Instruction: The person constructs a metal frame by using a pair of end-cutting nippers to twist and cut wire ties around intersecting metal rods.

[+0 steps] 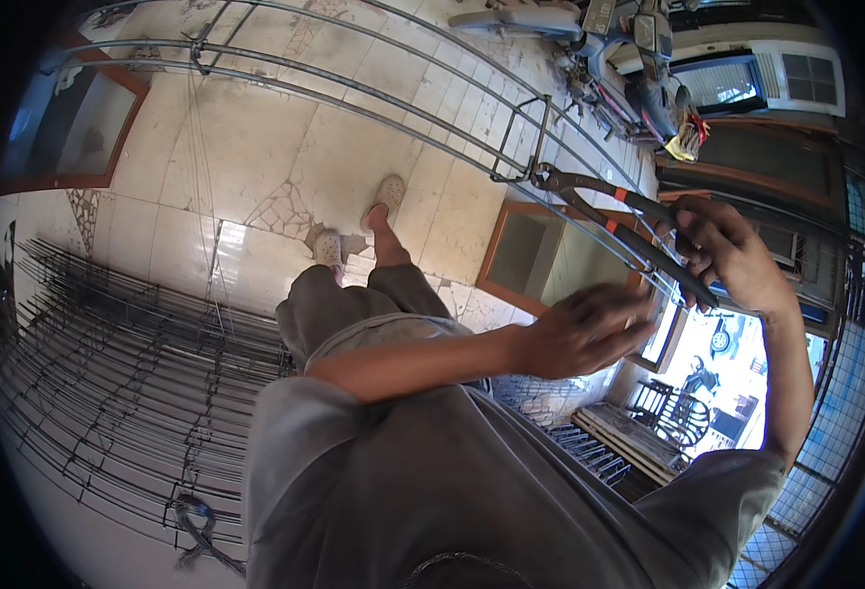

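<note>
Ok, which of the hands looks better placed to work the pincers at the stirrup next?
Probably the right hand: it grips the pincers, whose head is at the stirrup. The left hand, blurred, appears apart from them.

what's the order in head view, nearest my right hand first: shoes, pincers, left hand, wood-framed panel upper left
1. Pincers, held in the right hand
2. Left hand, lower left of it
3. Shoes, on the floor
4. Wood-framed panel, upper left
</note>
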Demonstrator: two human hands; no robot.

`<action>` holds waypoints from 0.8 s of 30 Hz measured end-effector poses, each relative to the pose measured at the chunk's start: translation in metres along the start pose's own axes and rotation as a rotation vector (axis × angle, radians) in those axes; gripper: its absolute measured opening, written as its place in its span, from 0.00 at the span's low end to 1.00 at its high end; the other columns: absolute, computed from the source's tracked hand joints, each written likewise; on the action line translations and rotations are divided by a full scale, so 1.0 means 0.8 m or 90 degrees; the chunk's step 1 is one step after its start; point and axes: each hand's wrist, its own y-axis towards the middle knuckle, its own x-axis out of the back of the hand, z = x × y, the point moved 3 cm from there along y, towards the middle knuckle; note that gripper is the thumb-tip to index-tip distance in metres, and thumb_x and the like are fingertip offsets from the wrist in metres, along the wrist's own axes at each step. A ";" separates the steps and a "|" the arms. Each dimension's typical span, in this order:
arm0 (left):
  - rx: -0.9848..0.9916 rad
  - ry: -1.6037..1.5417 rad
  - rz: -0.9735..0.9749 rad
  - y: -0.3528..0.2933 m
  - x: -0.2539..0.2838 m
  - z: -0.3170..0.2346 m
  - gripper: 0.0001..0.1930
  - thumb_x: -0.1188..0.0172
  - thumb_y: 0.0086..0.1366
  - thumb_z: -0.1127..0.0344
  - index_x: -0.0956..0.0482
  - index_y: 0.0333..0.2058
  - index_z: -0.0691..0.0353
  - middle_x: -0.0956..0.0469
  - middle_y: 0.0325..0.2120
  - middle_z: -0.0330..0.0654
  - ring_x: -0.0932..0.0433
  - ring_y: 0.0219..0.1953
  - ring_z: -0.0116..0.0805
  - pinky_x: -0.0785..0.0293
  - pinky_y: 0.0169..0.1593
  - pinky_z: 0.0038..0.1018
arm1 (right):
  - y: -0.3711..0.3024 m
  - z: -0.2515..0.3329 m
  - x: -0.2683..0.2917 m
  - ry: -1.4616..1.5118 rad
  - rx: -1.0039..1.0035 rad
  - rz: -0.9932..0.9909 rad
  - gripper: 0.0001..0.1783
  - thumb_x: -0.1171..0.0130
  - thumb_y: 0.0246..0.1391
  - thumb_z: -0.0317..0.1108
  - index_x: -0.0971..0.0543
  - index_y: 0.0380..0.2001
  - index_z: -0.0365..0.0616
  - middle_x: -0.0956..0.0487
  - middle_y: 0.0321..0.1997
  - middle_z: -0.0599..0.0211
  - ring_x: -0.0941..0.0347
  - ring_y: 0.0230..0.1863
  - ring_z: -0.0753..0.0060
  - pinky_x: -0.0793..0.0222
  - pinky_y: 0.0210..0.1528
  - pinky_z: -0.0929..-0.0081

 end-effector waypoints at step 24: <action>0.217 0.102 0.176 0.083 0.029 0.101 0.31 0.29 0.43 0.64 0.28 0.48 0.61 0.24 0.39 0.46 0.25 0.45 0.43 0.32 0.52 0.38 | -0.022 -0.003 -0.043 -0.668 0.326 -0.261 0.25 0.36 0.52 0.46 0.24 0.39 0.30 0.22 0.26 0.51 0.22 0.27 0.51 0.27 0.29 0.62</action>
